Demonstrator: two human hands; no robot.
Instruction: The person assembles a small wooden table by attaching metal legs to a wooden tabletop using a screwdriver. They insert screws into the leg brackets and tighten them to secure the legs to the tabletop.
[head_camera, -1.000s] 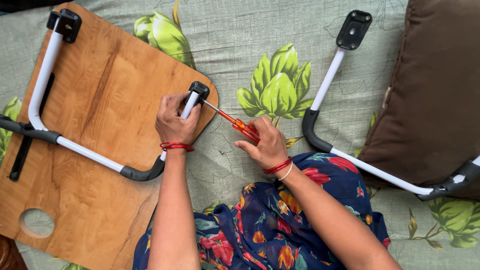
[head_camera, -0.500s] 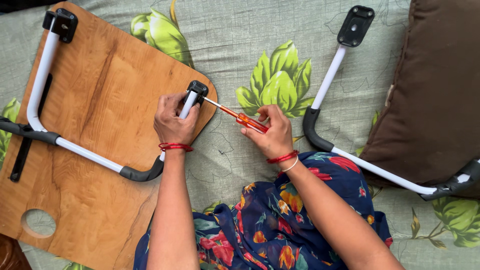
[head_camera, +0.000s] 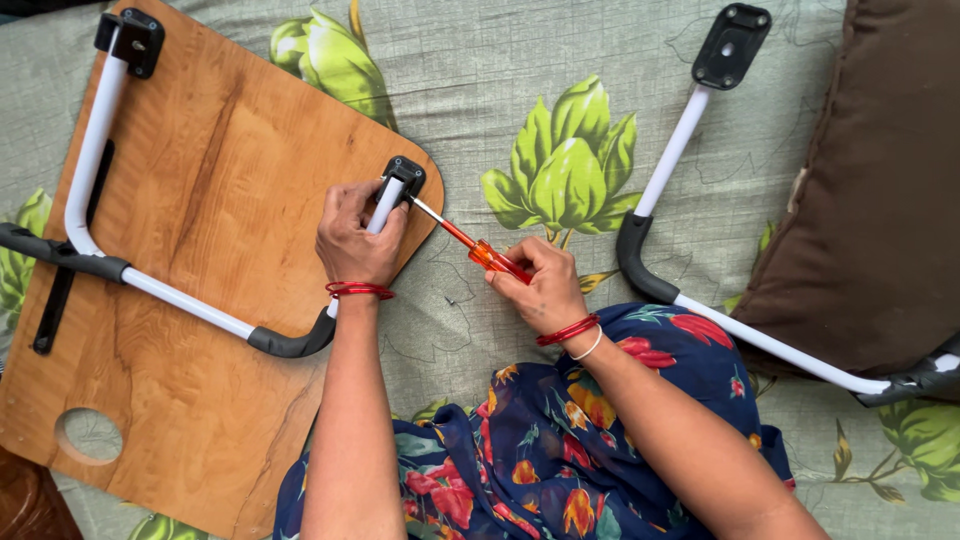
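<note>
A: What is the left hand (head_camera: 358, 232) doing?

B: It is curled tight around the white leg tube (head_camera: 384, 206), right at the corner of the wooden board (head_camera: 200, 300).

A: And the right hand (head_camera: 538, 287)?

B: Its fingers are closed around the red screwdriver (head_camera: 480, 250), just off the board's edge, over the flowered cloth (head_camera: 560, 120).

A: What does the board look like?

B: Big, brown, with round corners and a hole near one end. A bent white leg lies across it.

A: And the screwdriver?

B: Thin and small. Its metal tip touches the black bracket (head_camera: 404, 175) on the board's corner.
</note>
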